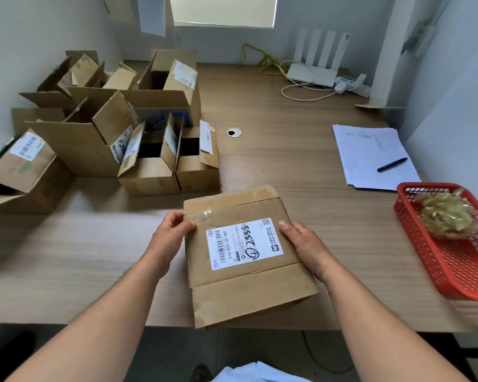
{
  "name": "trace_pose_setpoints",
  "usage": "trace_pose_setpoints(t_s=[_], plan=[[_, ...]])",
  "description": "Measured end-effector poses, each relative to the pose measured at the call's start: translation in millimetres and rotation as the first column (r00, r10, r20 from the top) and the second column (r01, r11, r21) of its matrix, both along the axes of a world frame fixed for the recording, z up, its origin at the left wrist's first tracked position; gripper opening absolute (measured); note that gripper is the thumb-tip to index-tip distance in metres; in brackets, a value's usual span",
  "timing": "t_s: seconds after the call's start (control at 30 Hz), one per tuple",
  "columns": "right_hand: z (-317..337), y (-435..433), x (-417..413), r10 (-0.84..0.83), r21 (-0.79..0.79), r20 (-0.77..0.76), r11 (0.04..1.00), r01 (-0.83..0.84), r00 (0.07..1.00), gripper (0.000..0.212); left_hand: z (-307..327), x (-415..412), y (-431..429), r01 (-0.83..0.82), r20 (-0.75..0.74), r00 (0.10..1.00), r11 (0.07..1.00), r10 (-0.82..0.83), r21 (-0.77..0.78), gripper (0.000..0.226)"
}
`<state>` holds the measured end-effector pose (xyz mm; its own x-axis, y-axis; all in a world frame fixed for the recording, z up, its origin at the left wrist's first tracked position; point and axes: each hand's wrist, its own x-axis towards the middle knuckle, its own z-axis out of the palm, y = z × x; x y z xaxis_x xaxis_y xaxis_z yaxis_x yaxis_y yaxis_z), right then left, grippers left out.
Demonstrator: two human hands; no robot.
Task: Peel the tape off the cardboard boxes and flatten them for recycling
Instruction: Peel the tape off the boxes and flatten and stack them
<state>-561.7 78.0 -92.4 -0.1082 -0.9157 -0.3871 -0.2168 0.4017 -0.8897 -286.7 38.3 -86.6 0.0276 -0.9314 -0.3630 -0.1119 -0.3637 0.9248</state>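
A flattened brown cardboard box (246, 288) with a white shipping label lies in my hands above the table's front edge. My left hand (169, 235) grips its left edge, thumb on top beside a scrap of clear tape (206, 215). My right hand (305, 244) holds the right edge, thumb on top next to the label. Several opened cardboard boxes (108, 133) stand at the table's left and back left. A wad of peeled tape (447, 216) sits in a red basket (447, 271) at the right.
Lined papers (370, 158) with a black pen (392, 164) lie at the right. A white router (312, 73) with cables sits at the back against the wall. A cable grommet (234, 132) is set in the wooden table (301, 166).
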Motion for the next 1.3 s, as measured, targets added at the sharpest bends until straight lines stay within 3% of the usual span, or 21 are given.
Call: trace_pose_setpoints(t_s=[0.1,0.33,0.47,0.57,0.67,0.8,0.9,1.07,1.17,1.27,1.3], plan=[[1.8,-5.3,-0.8,0.023,-0.003,-0.041,1.0,-0.023,0.999,0.031,3.6,3.4,-2.6,-0.001,-0.078,0.997,1.0,0.002,0.016,0.02],[3.8,-2.0,-3.1,0.06,-0.018,-0.05,0.998,-0.061,0.997,0.026,7.2,4.5,-9.5,0.159,-0.058,0.986,0.982,-0.154,0.099,0.044],[5.3,0.3,-1.1,0.082,0.0,-0.043,0.997,-0.082,0.996,0.022,5.7,0.6,-11.0,0.112,-0.139,0.985,0.989,-0.098,0.096,0.013],[5.6,1.7,-1.4,0.081,0.007,-0.046,0.997,-0.081,0.996,0.01,0.3,2.9,-11.5,0.13,-0.097,0.988,0.982,-0.118,0.135,0.008],[2.2,0.2,-1.8,0.078,0.001,-0.069,0.997,-0.079,0.995,0.012,-1.6,7.2,-15.0,0.15,-0.044,0.988,0.973,-0.145,0.175,0.026],[2.1,0.0,-3.4,0.043,-0.002,-0.08,0.999,-0.043,0.996,0.016,4.2,2.4,-18.9,0.275,-0.129,0.959,0.942,-0.254,0.191,0.063],[2.7,1.4,-4.6,0.03,-0.01,-0.088,0.999,-0.031,0.996,0.017,5.0,-3.5,-21.1,0.326,-0.047,0.945,0.938,-0.322,0.121,0.087],[1.3,4.6,-3.2,-0.001,-0.021,-0.087,1.0,0.0,0.996,0.022,3.5,-6.8,-25.7,0.302,0.08,0.952,0.95,-0.296,-0.078,0.095],[2.8,7.1,-1.0,-0.004,-0.026,-0.088,1.0,0.002,0.996,0.018,3.1,-3.1,-27.6,0.284,0.129,0.953,0.957,-0.275,-0.058,0.105],[7.1,8.8,1.5,-0.009,-0.019,-0.105,1.0,0.007,0.994,0.013,-0.8,2.1,-30.2,0.252,0.314,0.922,0.966,-0.224,-0.05,0.124],[6.1,8.9,1.7,-0.006,-0.017,-0.119,1.0,0.004,0.993,0.014,-0.7,2.8,-30.2,0.229,0.4,0.897,0.971,-0.186,-0.062,0.119]])
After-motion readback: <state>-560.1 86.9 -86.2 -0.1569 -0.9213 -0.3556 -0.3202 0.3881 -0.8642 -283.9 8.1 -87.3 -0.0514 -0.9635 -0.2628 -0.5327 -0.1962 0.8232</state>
